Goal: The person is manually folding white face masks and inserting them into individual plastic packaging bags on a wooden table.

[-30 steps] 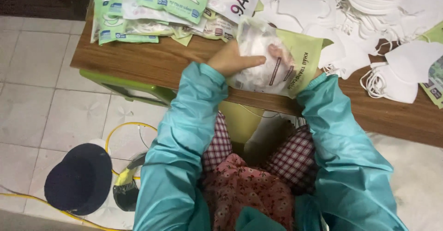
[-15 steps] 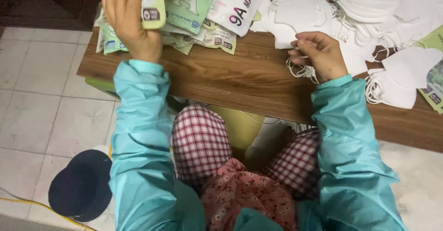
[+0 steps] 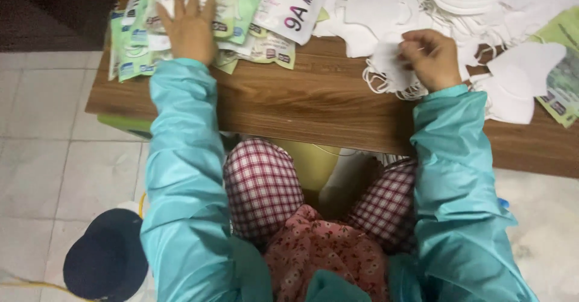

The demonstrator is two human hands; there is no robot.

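Observation:
My left hand [image 3: 188, 29] lies flat, fingers spread, on a pile of green and white packaged masks [image 3: 136, 43] at the left end of the wooden table [image 3: 313, 106]. My right hand [image 3: 431, 58] pinches a loose white face mask [image 3: 389, 67] with dangling ear loops, near the table's middle right. Both arms wear teal sleeves.
A heap of loose white masks [image 3: 482, 0] covers the far right of the table, with more green packets [image 3: 561, 97] at the right edge. A larger white packet [image 3: 295, 6] lies at the top centre. On the tiled floor at lower left sits a dark blue cap [image 3: 105, 260].
My left hand has set the filled packet down and now presses flat on the pile. My right hand has closed on a loose white mask.

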